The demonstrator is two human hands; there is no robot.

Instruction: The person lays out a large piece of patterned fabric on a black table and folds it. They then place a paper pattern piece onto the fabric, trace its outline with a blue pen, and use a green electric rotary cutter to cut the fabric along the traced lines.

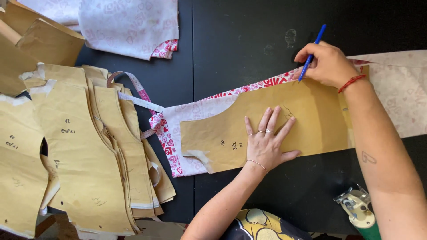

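My left hand [267, 139] lies flat, fingers spread, on a brown paper pattern piece [311, 120] and presses it onto white fabric with red and pink hearts [178, 122]. My right hand [328, 63] holds a blue pen [312, 51] at the pattern's upper edge, with the tip touching the fabric beside the paper. The fabric sticks out past the pattern on the left and along the top, and runs off to the right [400, 93].
A stack of several brown paper pattern pieces [80, 151] covers the left of the black table [240, 40]. A measuring tape [133, 91] lies across it. More heart-print fabric [129, 24] sits at the top left. A green and white tool [360, 211] stands at the lower right.
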